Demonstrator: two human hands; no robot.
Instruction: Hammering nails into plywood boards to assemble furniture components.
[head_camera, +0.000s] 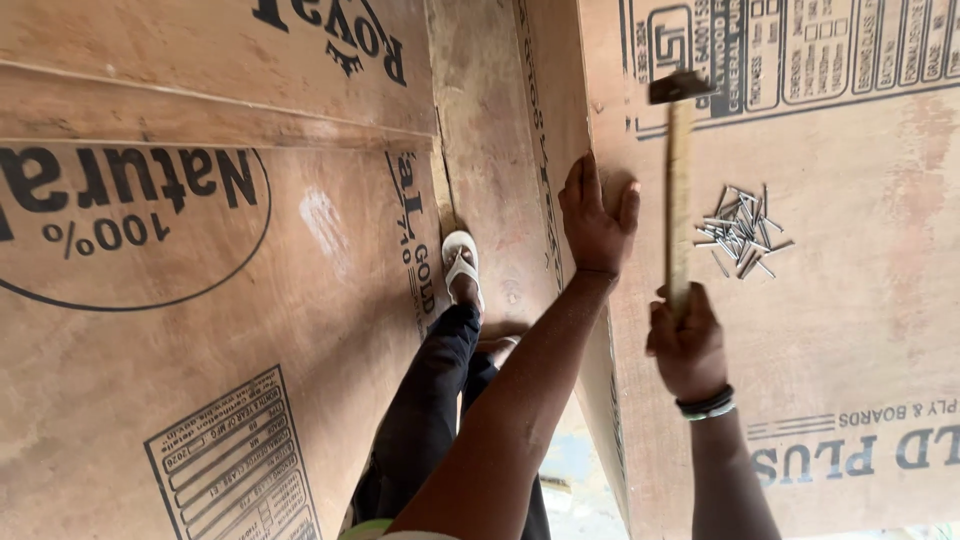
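Nearest the camera the person's two bare forearms reach forward over brown plywood sheets; the right wrist carries dark and pale bands (706, 404); just beyond it the right hand (686, 345) has its grip pressed together around the lower end of a hammer (679, 180), fingers wrapped round the pale wooden handle; the handle runs almost straight away from the camera, and its dark metal head sits at the far end, above the printed plywood sheet (850, 330) on the right.

The left hand (597, 220) lies further out, palm down and flat on the raised edge of that same sheet, its grip spread, fingers pointing away and thumb out to the right; it holds nothing and rests just left of the hammer handle, the two close but apart.

Right of the handle, near the level of the left hand, a loose heap of thin steel nails (741, 232) lies on the sheet, clear of both hands.

Left of the arms, lower down in the gap between boards, the person's dark trouser leg (430, 400) leads to a foot in a white sandal (462, 268) standing on a plywood strip; a large plywood panel with round printed markings (180, 300) fills the left side.
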